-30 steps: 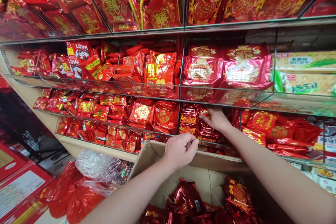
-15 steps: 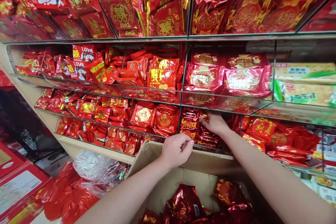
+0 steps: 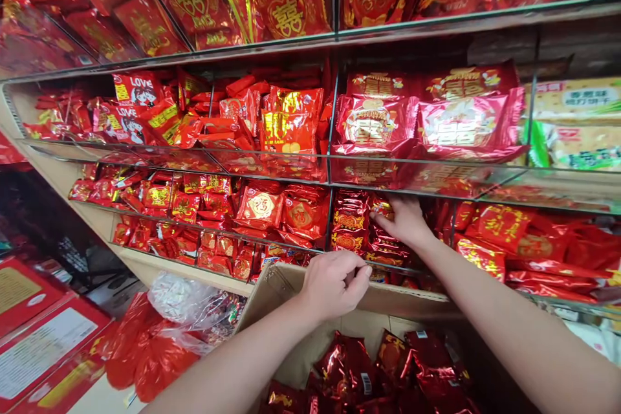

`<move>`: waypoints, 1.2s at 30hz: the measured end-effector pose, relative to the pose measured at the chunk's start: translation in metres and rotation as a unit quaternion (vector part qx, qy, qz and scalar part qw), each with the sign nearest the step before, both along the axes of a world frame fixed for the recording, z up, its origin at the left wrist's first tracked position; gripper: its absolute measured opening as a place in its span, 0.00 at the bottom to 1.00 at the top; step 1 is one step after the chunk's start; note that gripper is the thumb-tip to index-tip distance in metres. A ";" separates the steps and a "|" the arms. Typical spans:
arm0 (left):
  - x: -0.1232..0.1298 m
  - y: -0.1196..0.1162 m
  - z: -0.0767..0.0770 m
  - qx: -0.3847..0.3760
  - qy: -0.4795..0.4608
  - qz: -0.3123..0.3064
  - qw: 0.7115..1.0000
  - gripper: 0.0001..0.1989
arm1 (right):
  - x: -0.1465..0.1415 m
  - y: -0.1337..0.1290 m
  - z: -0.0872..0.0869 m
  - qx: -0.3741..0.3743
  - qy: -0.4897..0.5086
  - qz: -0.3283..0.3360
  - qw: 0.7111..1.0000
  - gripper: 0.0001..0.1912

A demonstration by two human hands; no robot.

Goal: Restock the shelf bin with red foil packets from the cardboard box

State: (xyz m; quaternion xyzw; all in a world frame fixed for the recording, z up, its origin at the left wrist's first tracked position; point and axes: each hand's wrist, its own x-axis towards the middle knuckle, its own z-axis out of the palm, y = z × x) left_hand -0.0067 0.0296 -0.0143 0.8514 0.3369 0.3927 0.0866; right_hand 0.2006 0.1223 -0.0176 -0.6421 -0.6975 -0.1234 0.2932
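Observation:
My left hand [image 3: 336, 281] is curled closed over the back edge of an open cardboard box [image 3: 407, 298], with nothing visible in it. Reaching into a lower shelf compartment, my right hand [image 3: 403, 221] rests on a stack of dark red shiny packets [image 3: 385, 246], thumb apart and fingertips partly hidden behind the packets and the shelf above. A second stack of red packets [image 3: 350, 221] stands just left of it. Inside the box, below both hands, lie several dark red packets [image 3: 347, 369].
Clear shelf fronts [image 3: 378, 168] run above my hands, with pink packets [image 3: 373, 121] behind them. Lower left are a red plastic bag [image 3: 145, 352], a clear bag [image 3: 177, 297] and red cartons [image 3: 46, 343]. Red packets [image 3: 553, 246] fill the compartment to the right.
The view has shifted closer to the shelves. My right hand remains at the stack, its thumb now more visible. My left hand stays closed by the box edge.

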 end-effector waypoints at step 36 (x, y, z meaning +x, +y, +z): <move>-0.001 -0.001 -0.002 0.017 -0.003 -0.035 0.999 0.09 | -0.003 -0.005 0.001 -0.041 0.020 -0.074 0.996 0.32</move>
